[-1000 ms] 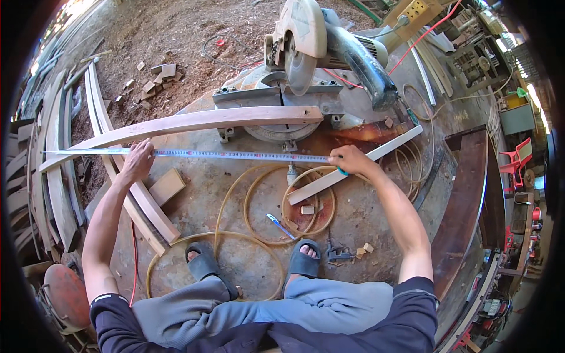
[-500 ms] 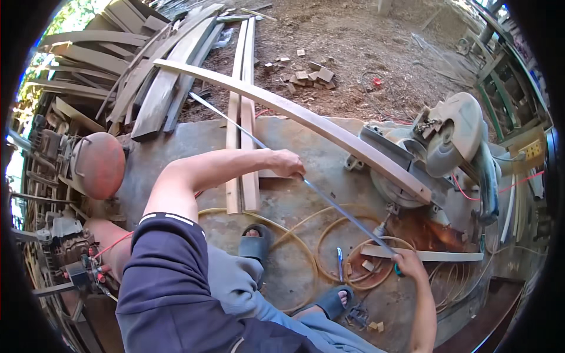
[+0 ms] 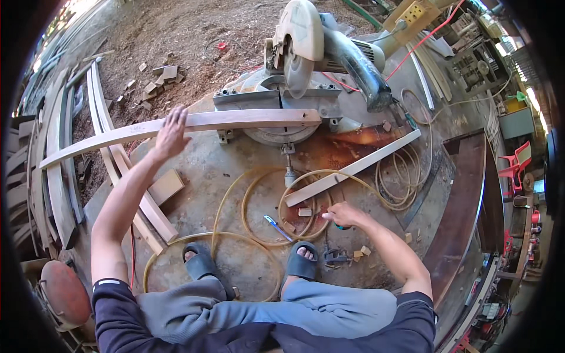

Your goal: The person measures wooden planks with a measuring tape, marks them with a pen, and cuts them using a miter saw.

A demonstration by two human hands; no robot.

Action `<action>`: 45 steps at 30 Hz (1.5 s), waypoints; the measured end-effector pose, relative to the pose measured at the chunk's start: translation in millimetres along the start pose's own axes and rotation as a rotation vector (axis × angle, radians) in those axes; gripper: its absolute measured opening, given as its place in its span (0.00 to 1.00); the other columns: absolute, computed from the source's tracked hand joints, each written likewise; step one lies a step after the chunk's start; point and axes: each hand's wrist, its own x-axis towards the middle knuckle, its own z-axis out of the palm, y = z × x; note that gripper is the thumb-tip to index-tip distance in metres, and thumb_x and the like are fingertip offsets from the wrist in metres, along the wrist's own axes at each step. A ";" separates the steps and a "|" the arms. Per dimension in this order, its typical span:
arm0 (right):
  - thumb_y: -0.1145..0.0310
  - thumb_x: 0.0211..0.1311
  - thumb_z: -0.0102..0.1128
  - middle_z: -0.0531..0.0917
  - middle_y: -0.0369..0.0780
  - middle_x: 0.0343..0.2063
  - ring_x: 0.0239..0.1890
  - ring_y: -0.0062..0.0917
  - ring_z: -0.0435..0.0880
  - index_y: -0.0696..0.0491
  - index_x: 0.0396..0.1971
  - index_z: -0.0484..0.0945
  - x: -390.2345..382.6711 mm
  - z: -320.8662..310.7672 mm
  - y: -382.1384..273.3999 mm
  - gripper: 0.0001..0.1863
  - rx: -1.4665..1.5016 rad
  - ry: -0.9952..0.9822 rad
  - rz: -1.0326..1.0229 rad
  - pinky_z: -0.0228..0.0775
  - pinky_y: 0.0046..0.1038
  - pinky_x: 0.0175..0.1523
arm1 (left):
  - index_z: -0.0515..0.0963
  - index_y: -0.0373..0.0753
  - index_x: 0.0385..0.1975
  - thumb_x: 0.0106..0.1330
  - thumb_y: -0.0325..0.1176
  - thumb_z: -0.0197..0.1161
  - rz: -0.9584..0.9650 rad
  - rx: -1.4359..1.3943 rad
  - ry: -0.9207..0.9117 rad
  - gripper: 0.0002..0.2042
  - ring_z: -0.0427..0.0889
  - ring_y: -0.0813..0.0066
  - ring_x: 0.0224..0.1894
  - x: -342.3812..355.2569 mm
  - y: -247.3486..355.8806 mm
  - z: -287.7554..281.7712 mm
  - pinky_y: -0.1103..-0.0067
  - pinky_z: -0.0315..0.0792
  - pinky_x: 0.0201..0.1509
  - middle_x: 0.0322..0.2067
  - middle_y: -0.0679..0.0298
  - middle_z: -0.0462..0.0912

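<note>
My left hand is raised with its fingers stretched out, at the near edge of a long, gently curved wooden beam. Its fingertips overlap the beam; whether they press on it I cannot tell. The beam's right end lies on the base of a miter saw, whose blade is up behind it. Lower right, my right hand is closed round a tape measure, mostly hidden, with a teal edge showing. No blade shows out of it. Just beyond that hand lies a pale wooden strip on the concrete.
Coils of yellowish hose loop round my sandalled feet. A blue-and-white utility knife and small wood offcuts lie nearby. Two long boards run along the left. A dark wooden panel stands at right, and a power strip behind.
The view has turned right. The long tape blade stretched between my hands no longer shows. My left hand has let go of it and opened beside the curved beam.
</note>
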 end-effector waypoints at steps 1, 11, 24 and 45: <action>0.48 0.71 0.53 0.84 0.54 0.39 0.46 0.52 0.83 0.56 0.40 0.81 -1.0 6.7 5.3 0.24 -0.003 0.001 -0.007 0.73 0.49 0.50 | 0.66 0.34 0.62 0.55 0.30 0.70 0.031 0.083 0.076 0.33 0.67 0.47 0.65 4.9 -16.5 4.2 0.58 0.63 0.68 0.62 0.46 0.69; 0.52 0.69 0.60 0.86 0.51 0.33 0.39 0.43 0.87 0.59 0.41 0.82 -52.5 -60.1 -4.6 0.21 0.330 0.785 0.046 0.77 0.39 0.45 | 0.70 0.37 0.39 0.56 0.30 0.64 0.080 0.159 0.105 0.13 0.77 0.53 0.48 -31.3 -42.9 35.6 0.61 0.71 0.51 0.42 0.52 0.75; 0.53 0.69 0.60 0.85 0.51 0.42 0.45 0.33 0.87 0.62 0.54 0.76 -88.9 -282.5 -169.0 0.26 0.193 1.263 -0.115 0.77 0.30 0.49 | 0.74 0.38 0.45 0.53 0.29 0.71 -0.155 -0.056 -0.142 0.20 0.77 0.51 0.51 18.6 -45.0 16.2 0.61 0.72 0.54 0.47 0.52 0.76; 0.66 0.68 0.60 0.80 0.43 0.33 0.25 0.22 0.81 0.62 0.52 0.70 -75.9 -252.4 -182.6 0.20 1.094 0.743 -0.167 0.82 0.27 0.26 | 0.67 0.40 0.64 0.58 0.43 0.73 -0.206 -0.104 -0.096 0.35 0.70 0.51 0.63 110.0 39.8 49.5 0.55 0.55 0.71 0.57 0.51 0.73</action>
